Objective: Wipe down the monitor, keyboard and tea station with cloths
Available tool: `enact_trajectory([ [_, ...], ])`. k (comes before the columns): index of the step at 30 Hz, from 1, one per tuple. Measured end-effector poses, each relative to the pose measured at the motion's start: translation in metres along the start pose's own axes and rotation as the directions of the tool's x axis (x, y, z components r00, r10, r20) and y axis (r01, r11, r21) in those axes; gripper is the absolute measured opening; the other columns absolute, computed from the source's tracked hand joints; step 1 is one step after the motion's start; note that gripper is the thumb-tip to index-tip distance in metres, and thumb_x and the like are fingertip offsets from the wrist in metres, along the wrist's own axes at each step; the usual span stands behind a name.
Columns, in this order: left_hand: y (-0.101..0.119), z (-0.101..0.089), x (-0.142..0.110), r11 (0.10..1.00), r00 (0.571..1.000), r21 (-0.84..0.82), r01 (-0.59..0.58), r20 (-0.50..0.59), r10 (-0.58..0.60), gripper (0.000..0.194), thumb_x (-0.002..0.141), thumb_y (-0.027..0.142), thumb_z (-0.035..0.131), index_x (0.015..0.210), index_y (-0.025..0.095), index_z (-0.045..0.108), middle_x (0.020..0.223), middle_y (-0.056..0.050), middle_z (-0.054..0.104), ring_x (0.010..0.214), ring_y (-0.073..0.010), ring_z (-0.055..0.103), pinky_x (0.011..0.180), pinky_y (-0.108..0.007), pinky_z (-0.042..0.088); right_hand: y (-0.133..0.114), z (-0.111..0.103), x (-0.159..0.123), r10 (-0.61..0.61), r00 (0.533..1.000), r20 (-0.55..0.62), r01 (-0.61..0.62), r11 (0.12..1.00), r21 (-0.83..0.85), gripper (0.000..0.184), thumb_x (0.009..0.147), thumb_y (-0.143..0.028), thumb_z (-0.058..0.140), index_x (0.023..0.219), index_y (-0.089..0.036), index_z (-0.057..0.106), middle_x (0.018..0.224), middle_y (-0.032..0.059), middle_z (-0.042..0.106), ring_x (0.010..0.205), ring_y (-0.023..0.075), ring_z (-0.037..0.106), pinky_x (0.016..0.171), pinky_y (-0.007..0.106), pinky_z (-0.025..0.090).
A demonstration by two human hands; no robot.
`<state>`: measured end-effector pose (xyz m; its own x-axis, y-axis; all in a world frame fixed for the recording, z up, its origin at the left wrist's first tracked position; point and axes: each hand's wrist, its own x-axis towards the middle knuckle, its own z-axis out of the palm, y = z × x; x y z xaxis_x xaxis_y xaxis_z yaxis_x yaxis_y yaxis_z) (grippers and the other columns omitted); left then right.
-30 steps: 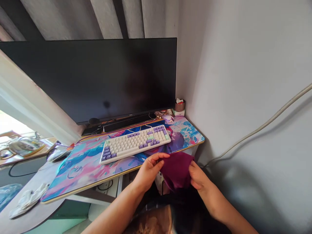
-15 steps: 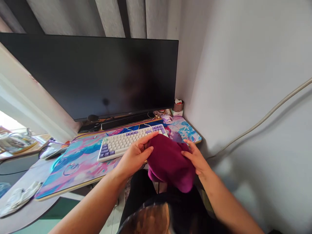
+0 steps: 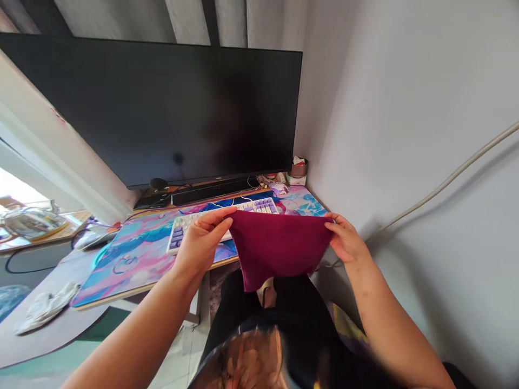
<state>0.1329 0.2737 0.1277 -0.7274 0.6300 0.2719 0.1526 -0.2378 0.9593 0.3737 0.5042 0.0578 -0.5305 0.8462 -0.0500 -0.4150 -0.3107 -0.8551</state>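
Note:
A maroon cloth [image 3: 281,243] hangs stretched between my two hands, over my lap and in front of the desk edge. My left hand [image 3: 205,235] pinches its upper left corner between thumb and fingers. At the upper right corner, my right hand [image 3: 344,235] grips it the same way. The top edge is pulled nearly straight, while the lower part droops with its left corner hanging down. Behind the cloth, a white and purple keyboard [image 3: 178,232] is partly hidden by it and by my left hand.
A large dark monitor [image 3: 162,113] stands at the back of the desk above a black soundbar [image 3: 211,190]. A colourful desk mat [image 3: 133,259] covers the desktop. A brown pot [image 3: 299,168] sits in the corner. A cable [image 3: 446,186] runs along the right wall. White fabric [image 3: 48,308] lies at left.
The cloth was bunched and loosely draped; now it is spread taut along its top edge. My hands have moved apart, the left one leftward and the right one rightward and up.

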Motion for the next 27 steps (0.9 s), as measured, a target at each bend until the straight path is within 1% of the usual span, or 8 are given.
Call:
enact_trajectory([
  [4,-0.005,0.001,0.004,0.998,0.998,-0.053,0.022,-0.049,-0.025,0.038,0.066,0.039,0.092,0.098,0.020,0.085,0.086,-0.004,0.081,0.080,-0.0193,0.071,0.087,-0.037,0.057,0.002,-0.005,0.010,-0.083,0.984,-0.156,0.099,0.990,0.100,0.044,0.060,-0.027,0.095,0.096,-0.025,0.069,0.078,-0.0052,0.077,0.071,0.0153,0.071,0.066,0.027,0.058],
  [7,-0.008,-0.001,0.003,0.996,0.999,-0.079,0.039,-0.034,-0.042,0.036,0.065,0.037,0.092,0.097,0.020,0.085,0.085,-0.004,0.081,0.078,-0.0179,0.070,0.084,-0.035,0.057,0.008,-0.013,0.010,-0.157,0.950,-0.268,0.204,0.967,0.155,0.041,0.062,-0.022,0.091,0.095,-0.026,0.068,0.078,-0.0065,0.076,0.072,0.0145,0.071,0.067,0.027,0.059],
  [9,-0.011,-0.002,0.001,0.996,0.999,-0.079,0.048,-0.017,-0.049,0.037,0.065,0.036,0.092,0.098,0.020,0.085,0.087,-0.004,0.082,0.080,-0.0177,0.071,0.085,-0.034,0.057,0.012,-0.017,0.007,-0.179,0.935,-0.305,0.234,0.959,0.157,0.039,0.062,-0.020,0.090,0.094,-0.026,0.069,0.077,-0.0068,0.076,0.070,0.0139,0.071,0.065,0.027,0.058],
  [13,-0.015,-0.005,0.000,0.995,0.997,-0.060,0.079,0.003,-0.078,0.042,0.066,0.036,0.093,0.103,0.020,0.085,0.093,-0.005,0.083,0.083,-0.0183,0.071,0.086,-0.034,0.057,0.017,-0.020,0.002,-0.176,0.940,-0.292,0.215,0.971,0.104,0.036,0.061,-0.024,0.092,0.090,-0.026,0.071,0.075,-0.0062,0.075,0.067,0.0136,0.069,0.061,0.025,0.056],
  [17,-0.024,-0.009,0.006,0.993,0.994,-0.046,0.106,0.033,-0.105,0.045,0.064,0.038,0.094,0.103,0.018,0.085,0.091,-0.006,0.082,0.081,-0.0186,0.071,0.086,-0.035,0.057,0.026,-0.021,0.010,-0.253,0.918,-0.304,0.291,0.953,0.085,0.031,0.058,-0.022,0.092,0.081,-0.025,0.071,0.074,-0.0076,0.074,0.070,0.0106,0.067,0.068,0.023,0.056],
  [21,-0.036,-0.012,0.016,0.992,0.990,-0.002,0.129,0.053,-0.129,0.050,0.060,0.042,0.095,0.103,0.017,0.084,0.086,-0.005,0.080,0.077,-0.0174,0.070,0.084,-0.035,0.058,0.033,-0.022,0.022,-0.272,0.912,-0.306,0.304,0.950,0.063,0.028,0.059,-0.021,0.090,0.079,-0.024,0.071,0.073,-0.0080,0.073,0.074,0.0101,0.066,0.074,0.023,0.054],
  [24,-0.039,-0.015,0.017,0.996,0.997,0.034,0.079,0.021,-0.080,0.050,0.060,0.044,0.094,0.101,0.018,0.084,0.084,-0.004,0.079,0.078,-0.0179,0.070,0.085,-0.036,0.059,0.028,-0.021,0.019,-0.282,0.919,-0.275,0.313,0.947,0.074,0.029,0.059,-0.024,0.090,0.080,-0.024,0.070,0.074,-0.0074,0.073,0.074,0.0113,0.067,0.073,0.025,0.053],
  [27,-0.034,-0.026,0.006,0.994,0.999,0.109,0.012,-0.030,-0.009,0.045,0.063,0.045,0.093,0.099,0.020,0.084,0.088,-0.005,0.081,0.080,-0.0193,0.070,0.085,-0.036,0.060,0.019,-0.022,0.002,-0.301,0.923,-0.241,0.323,0.944,0.059,0.028,0.059,-0.027,0.090,0.080,-0.025,0.071,0.075,-0.0066,0.073,0.072,0.0119,0.066,0.069,0.025,0.051],
])
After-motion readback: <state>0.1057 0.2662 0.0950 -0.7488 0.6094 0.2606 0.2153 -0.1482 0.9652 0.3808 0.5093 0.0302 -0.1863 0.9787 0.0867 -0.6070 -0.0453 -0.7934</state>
